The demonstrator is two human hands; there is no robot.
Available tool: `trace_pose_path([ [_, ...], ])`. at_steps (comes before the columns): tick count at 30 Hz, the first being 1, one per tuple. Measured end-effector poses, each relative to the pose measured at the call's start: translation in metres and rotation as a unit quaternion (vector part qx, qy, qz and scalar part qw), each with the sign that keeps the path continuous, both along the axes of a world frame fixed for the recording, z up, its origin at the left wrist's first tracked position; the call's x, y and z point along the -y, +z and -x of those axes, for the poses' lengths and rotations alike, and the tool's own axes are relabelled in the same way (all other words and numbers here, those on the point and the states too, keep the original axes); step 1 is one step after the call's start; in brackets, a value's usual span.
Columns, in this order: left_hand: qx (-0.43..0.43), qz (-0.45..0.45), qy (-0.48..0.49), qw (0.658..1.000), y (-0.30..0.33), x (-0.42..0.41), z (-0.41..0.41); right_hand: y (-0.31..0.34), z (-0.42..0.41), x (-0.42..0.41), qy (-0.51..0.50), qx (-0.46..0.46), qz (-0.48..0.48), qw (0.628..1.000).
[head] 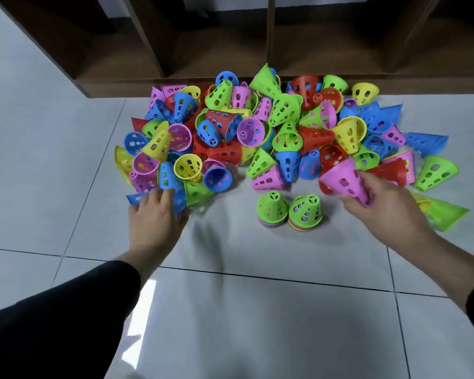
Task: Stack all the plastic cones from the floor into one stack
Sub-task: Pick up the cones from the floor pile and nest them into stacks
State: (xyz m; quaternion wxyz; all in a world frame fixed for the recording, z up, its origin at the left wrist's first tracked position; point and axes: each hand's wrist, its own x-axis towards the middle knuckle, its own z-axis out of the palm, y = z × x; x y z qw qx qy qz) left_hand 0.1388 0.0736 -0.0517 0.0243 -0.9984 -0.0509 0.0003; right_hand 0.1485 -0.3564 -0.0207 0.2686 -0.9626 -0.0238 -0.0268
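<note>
- Head view: the right hand [378, 199] is gripping a pink cone [342, 181], its fingers [365, 179] curling round the wall, thumb underneath. The cone is lying tilted, its long axis running from the wide rim at upper left down toward the palm.
- Two short stacks [289, 210], each topped with a green cone, are standing upright on the floor [230, 310] just to the left of those fingers and a little nearer the person; by my reckoning the right hand is the closer one to them, so the pink cone needs turning narrow end up before dropping over a stack.
- The left hand [155, 214] is reaching into the near left edge of the pile [257, 132], fingers resting on a blue cone [148, 198]; blur is hiding whether they are clamping it.
- The cones are thin, hard-looking plastic with smooth, slightly glossy walls, tapering and pierced with rounded slots, so they should nest easily.
- Beyond the fingers, a dark wooden shelf [175, 50] is standing behind the pile.
</note>
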Motion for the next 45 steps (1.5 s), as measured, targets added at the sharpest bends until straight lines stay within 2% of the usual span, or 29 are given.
trace_pose_path([
  [2,-0.088,-0.017,0.04,0.995,-0.008,-0.024,0.01,0.013,0.001,-0.006,0.011,-0.003,0.014,1.0],
  [5,-0.147,0.066,0.074,0.984,-0.026,-0.04,0.016,0.031,0.003,-0.018,0.033,-0.033,0.038,0.998],
  [8,-0.132,0.115,0.074,0.982,-0.04,-0.038,0.016,0.047,0.003,-0.035,0.068,-0.043,0.053,0.995],
  [11,-0.112,0.081,0.09,0.986,-0.048,-0.029,0.017,0.061,-0.002,-0.046,0.092,-0.063,0.09,0.99],
  [14,-0.1,0.086,0.11,0.985,-0.051,-0.022,0.013,0.073,-0.01,-0.046,0.093,-0.128,0.155,0.975],
  [17,-0.118,0.129,0.141,0.974,-0.046,-0.018,0.007,0.075,-0.017,-0.051,0.107,-0.21,0.228,0.945],
  [19,-0.09,0.195,0.153,0.965,-0.037,-0.013,0.009,0.067,-0.019,-0.059,0.116,-0.239,0.242,0.933],
  [23,0.022,0.374,0.127,0.918,-0.016,0.015,0.024,0.038,-0.014,-0.07,0.1,-0.216,0.18,0.954],
  [27,0.048,0.532,0.082,0.842,0.006,0.071,0.012,0.01,-0.004,-0.071,0.061,-0.156,0.12,0.979],
  [30,0.034,0.588,0.007,0.808,0.019,0.121,-0.001,-0.004,0.001,-0.071,0.043,-0.134,0.105,0.984],
  [32,0.033,0.619,-0.008,0.785,0.025,0.148,-0.008,-0.009,0.002,-0.07,0.032,-0.122,0.105,0.986],
  [34,0.042,0.629,-0.008,0.777,0.029,0.165,-0.018,-0.011,0.002,-0.069,0.025,-0.132,0.11,0.985],
  [37,0.013,0.599,-0.033,0.8,0.031,0.175,-0.028,-0.01,0.003,-0.064,0.036,-0.169,0.13,0.976],
  [40,-0.06,0.477,-0.06,0.875,0.023,0.17,-0.03,-0.001,0.004,-0.061,0.049,-0.219,0.149,0.963],
  [42,-0.102,0.401,-0.053,0.909,0.02,0.165,-0.033,0.007,0.004,-0.062,0.056,-0.232,0.159,0.958],
  [45,-0.137,0.36,-0.059,0.921,0.026,0.163,-0.04,0.021,0.004,-0.066,0.067,-0.215,0.163,0.961],
])
